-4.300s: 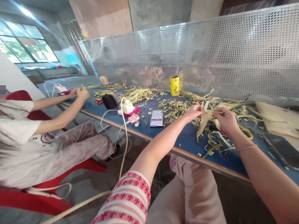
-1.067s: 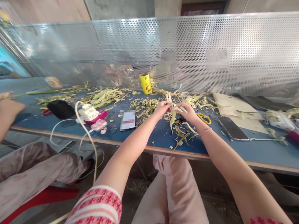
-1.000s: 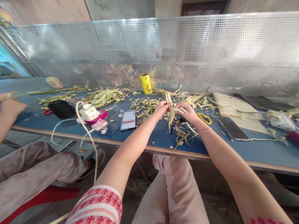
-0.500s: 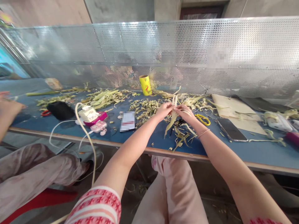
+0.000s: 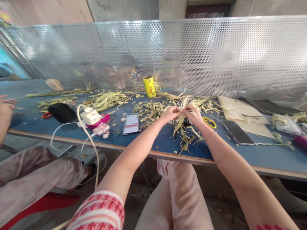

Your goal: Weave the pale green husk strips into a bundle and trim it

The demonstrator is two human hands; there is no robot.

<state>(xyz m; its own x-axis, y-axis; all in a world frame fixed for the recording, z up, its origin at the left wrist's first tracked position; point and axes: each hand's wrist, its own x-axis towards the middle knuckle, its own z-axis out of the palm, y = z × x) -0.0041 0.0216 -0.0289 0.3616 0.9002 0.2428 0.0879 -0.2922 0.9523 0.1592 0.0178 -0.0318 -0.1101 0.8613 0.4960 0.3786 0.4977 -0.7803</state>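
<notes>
My left hand (image 5: 172,114) and my right hand (image 5: 192,114) meet above the blue table (image 5: 148,145). Both are closed, with the fingertips pinching pale dried leaf strips (image 5: 184,104) between them. Some ends stick up over the fingers, and a broader greenish strip (image 5: 177,127) hangs below. Just under the hands lie loose leaf scraps (image 5: 187,140) and a dark object too covered to make out. Beside my right wrist is a yellow loop-shaped handle (image 5: 209,122). A heap of short dry shreds (image 5: 153,111) lies past my left hand.
Around are a yellow tube (image 5: 149,87), a phone (image 5: 238,132), cardboard (image 5: 242,110), a small white packet (image 5: 131,123), plugs on a cable (image 5: 90,116), and a black pouch (image 5: 61,112). A perforated metal screen (image 5: 192,48) stands behind. A co-worker's hand (image 5: 5,107) shows far left.
My hands have shifted slightly right, still pinching the strips, whose upper ends now lean right. The co-worker's hand at the far left has drawn back toward the frame edge.
</notes>
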